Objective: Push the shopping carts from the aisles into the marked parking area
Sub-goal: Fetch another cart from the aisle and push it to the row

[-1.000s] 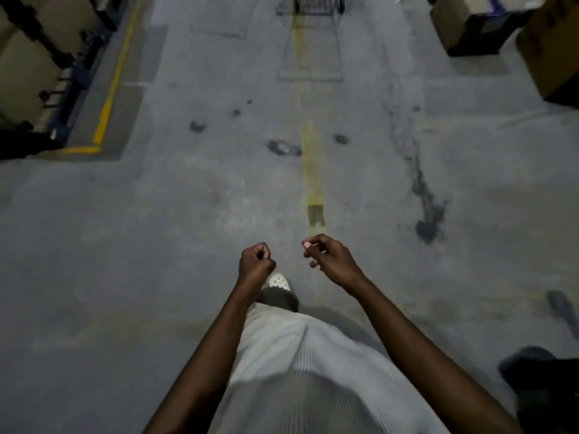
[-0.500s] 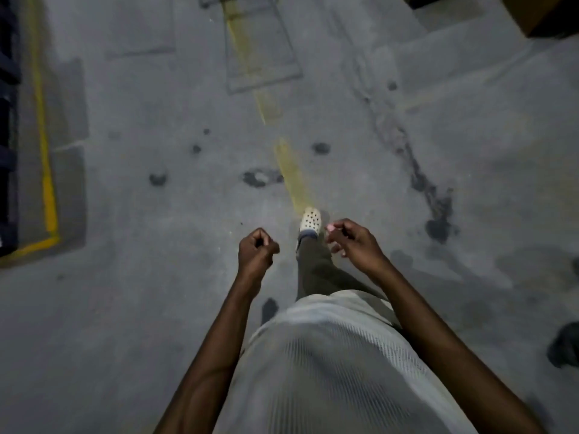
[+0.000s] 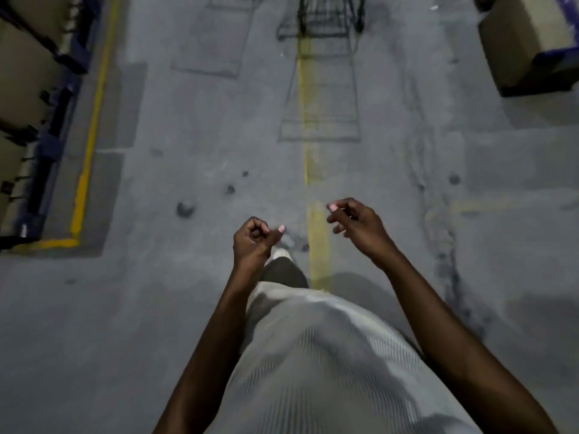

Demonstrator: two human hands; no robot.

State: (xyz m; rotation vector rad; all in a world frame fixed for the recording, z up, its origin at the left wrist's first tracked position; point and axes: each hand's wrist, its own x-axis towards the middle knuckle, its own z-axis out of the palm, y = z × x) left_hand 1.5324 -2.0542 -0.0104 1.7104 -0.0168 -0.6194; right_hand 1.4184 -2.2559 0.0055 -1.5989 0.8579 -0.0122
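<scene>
Shopping cart (image 3: pixel 330 14) at the far end of the floor (image 3: pixel 156 308), over the yellow line (image 3: pixel 319 245), well apart from both hands. Left hand (image 3: pixel 253 242), fingers curled into an empty fist; right hand (image 3: pixel 357 227), fingers loosely bent, gripping nothing. Cardboard box (image 3: pixel 517 42) near the floor's far right corner.

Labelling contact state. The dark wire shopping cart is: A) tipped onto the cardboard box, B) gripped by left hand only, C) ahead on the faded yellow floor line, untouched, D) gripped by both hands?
C: the dark wire shopping cart stands over the faded yellow floor line, far ahead of the empty left hand and right hand.
</scene>
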